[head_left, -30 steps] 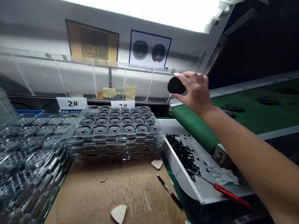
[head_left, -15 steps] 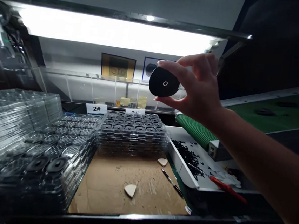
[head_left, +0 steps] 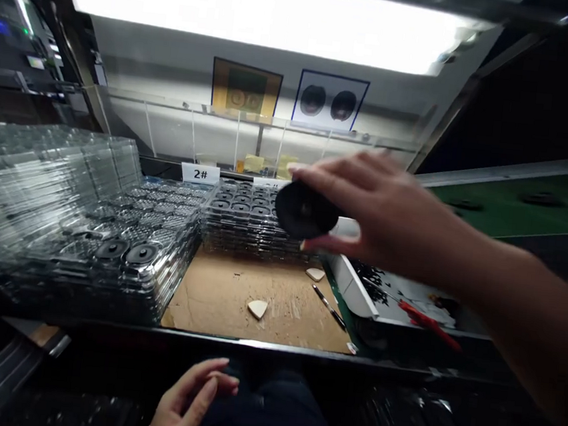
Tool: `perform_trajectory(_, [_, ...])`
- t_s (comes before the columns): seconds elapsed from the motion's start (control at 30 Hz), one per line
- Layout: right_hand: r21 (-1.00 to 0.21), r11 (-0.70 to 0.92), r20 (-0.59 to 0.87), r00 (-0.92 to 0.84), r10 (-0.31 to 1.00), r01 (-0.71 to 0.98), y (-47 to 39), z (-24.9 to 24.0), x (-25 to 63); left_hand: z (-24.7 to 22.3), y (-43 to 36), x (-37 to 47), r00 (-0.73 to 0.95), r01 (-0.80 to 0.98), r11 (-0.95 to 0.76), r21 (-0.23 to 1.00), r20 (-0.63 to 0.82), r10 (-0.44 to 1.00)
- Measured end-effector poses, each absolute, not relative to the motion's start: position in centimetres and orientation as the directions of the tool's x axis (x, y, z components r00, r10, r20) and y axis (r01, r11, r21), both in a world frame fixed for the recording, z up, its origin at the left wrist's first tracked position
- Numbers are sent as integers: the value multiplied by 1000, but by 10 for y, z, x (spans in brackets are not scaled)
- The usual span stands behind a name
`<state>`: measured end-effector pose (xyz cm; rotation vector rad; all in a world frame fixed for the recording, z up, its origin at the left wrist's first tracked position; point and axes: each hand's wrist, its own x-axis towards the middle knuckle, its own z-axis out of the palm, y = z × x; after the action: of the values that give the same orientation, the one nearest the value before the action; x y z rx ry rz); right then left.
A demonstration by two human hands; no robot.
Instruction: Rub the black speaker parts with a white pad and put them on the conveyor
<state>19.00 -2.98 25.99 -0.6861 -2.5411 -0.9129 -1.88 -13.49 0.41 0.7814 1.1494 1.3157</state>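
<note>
A round black disc (head_left: 306,210) is pinched between the thumb and fingers of my right hand (head_left: 369,208), held up in front of the tray stack; the disc and the hand are slightly blurred. My left hand (head_left: 193,402) is low at the bottom, below the bench edge, fingers curved and apart with nothing seen between them. Clear trays with black round parts (head_left: 238,212) stand at the back of the brown board (head_left: 225,301). Two more black parts (head_left: 142,253) sit in the front of the left tray stack.
Tall stacks of clear trays (head_left: 56,178) fill the left. A pale wedge (head_left: 257,309) and a pen (head_left: 329,307) lie on the board. To the right are a white tray (head_left: 351,290), a red-handled tool (head_left: 428,324) and a green conveyor (head_left: 555,212).
The view has tilted downward. My right hand has lowered with the disc and turned it, so its face is tilted. My left hand has come into view at the bottom.
</note>
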Motion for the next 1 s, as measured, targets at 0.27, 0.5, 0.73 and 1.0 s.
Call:
perform_trajectory(0.27, [-303, 914, 187, -923, 335, 270, -13, 115, 172, 26, -87, 4, 282, -709, 384, 591, -261, 923])
perform_trajectory(0.5, [-700, 609, 132, -771, 623, 372, -3, 33, 171, 3, -57, 2, 467, -618, 630, 470, -424, 776])
perform_trajectory(0.73, [-749, 413, 131, -495, 859, 518, 10, -25, 174, -22, -22, -7, 400, -722, 610, 325, -524, 752])
perform_trajectory(1.0, [-610, 289, 87, -301, 950, 738, 50, -92, 169, -29, 12, -18, 148, -819, 437, 372, -599, 787])
